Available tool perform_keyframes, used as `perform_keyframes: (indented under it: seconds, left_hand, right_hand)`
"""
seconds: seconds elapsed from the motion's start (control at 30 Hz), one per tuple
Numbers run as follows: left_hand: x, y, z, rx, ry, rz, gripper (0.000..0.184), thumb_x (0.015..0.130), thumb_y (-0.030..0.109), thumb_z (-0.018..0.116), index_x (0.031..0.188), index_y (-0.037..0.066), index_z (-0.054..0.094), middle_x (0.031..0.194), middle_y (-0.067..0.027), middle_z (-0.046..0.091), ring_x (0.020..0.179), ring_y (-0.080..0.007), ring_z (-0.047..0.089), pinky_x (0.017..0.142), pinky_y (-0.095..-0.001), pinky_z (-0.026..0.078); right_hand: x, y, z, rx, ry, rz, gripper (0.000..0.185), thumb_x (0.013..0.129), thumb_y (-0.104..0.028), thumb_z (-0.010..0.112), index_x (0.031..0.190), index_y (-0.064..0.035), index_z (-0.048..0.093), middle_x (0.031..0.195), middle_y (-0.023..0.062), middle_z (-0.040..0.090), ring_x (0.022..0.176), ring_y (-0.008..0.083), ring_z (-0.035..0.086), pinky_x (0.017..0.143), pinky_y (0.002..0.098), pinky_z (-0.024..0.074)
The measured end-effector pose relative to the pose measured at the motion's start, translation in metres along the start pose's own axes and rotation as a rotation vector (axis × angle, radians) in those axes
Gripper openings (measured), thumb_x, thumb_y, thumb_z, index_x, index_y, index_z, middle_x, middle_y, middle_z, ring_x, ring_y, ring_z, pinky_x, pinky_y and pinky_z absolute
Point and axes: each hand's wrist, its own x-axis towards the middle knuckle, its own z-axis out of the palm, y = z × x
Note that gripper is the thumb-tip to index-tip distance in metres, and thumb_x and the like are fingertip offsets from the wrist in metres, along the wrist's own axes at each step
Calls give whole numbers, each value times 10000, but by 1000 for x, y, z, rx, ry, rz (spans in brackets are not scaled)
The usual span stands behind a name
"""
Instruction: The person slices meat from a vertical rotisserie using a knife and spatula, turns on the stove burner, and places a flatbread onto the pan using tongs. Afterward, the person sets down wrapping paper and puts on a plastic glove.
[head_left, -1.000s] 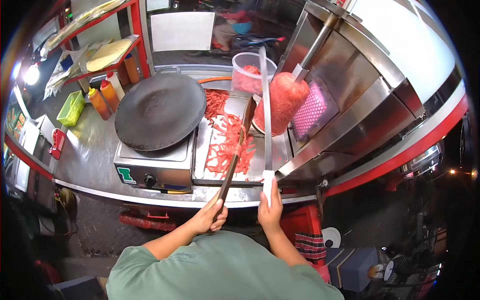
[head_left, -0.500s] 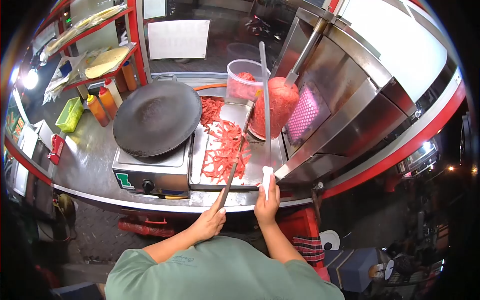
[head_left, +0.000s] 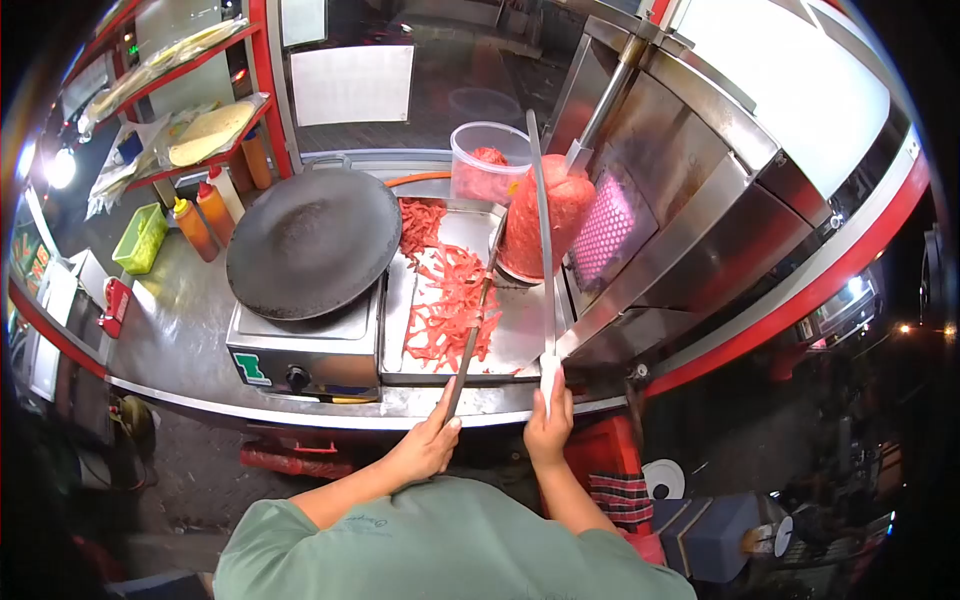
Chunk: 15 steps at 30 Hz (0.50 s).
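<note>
My left hand (head_left: 426,447) is closed round the dark handle of a long tool (head_left: 470,345), whose far end reaches over the metal tray (head_left: 525,330) beside the meat. In my right hand (head_left: 549,425) is the white handle of a long knife (head_left: 546,240). The knife's blade points away from me and passes in front of the reddish meat cone (head_left: 560,210) on its vertical spit. Strips of sliced meat (head_left: 450,310) lie on the tray, partly under the left tool. Whether the blade touches the cone I cannot tell.
A black round pan (head_left: 310,240) sits on a stove (head_left: 300,365) left of the tray. Behind the tray stands a clear tub (head_left: 485,165) with red meat. Sauce bottles (head_left: 200,230), a green basket (head_left: 142,240) and a red shelf (head_left: 200,165) with flatbreads are at the left.
My right hand has shifted slightly right with the knife, its blade now leaning more to the left at the tip. The camera view has moved, and a passer-by behind the stall is gone.
</note>
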Motion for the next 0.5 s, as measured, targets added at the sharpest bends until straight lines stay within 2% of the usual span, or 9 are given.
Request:
perform_keyframes:
  seconds: [0.1, 0.17, 0.2, 0.27, 0.37, 0.5]
  left_hand:
    - [6, 7, -5, 18, 1, -4, 716, 1150, 251, 402, 1698, 258, -59, 693, -9, 428, 513, -125, 447, 510, -312, 471]
    - [11, 7, -3, 66, 34, 0, 721, 1147, 251, 410, 1698, 258, -56, 694, -15, 441, 511, -127, 459, 507, -312, 471]
    - [12, 9, -3, 79, 40, 11, 723, 1146, 253, 411, 1698, 259, -55, 694, -16, 446, 510, -128, 464, 506, -314, 473]
    - [11, 9, 2, 103, 39, 10, 725, 1143, 255, 415, 1698, 261, -53, 694, -20, 456, 507, -131, 474, 504, -318, 477]
    - [17, 10, 7, 92, 58, 4, 732, 1141, 281, 417, 1696, 259, -60, 688, -31, 465, 502, -143, 496, 510, -335, 496]
    - [21, 13, 4, 134, 68, 13, 735, 1140, 299, 420, 1696, 260, -59, 680, -46, 489, 505, -153, 516, 515, -348, 505]
  right_hand:
    - [-73, 15, -21, 28, -47, 45, 561, 1004, 1, 607, 1542, 54, 454, 1140, 267, 638, 978, 390, 643, 875, 445, 540]
    - [-109, 33, -28, 70, -138, 223, 564, 1022, -35, 588, 1555, 63, 428, 1319, 287, 611, 1138, 385, 647, 969, 420, 514]
    - [-81, 21, -22, -7, -33, -25, 560, 996, 9, 611, 1531, 69, 455, 1174, 277, 640, 1025, 403, 648, 907, 450, 536]
    - [-37, 6, -6, 60, -50, 46, 553, 1009, -8, 608, 1539, 42, 457, 1185, 272, 641, 1026, 406, 651, 912, 438, 532]
    - [3, 3, 10, 52, -47, 43, 545, 1023, -20, 597, 1549, 9, 461, 1172, 255, 639, 1019, 404, 649, 906, 419, 531]
    - [-61, 11, -13, 34, -84, 81, 566, 1017, -11, 593, 1559, 33, 434, 1242, 259, 641, 1088, 377, 655, 958, 405, 514]
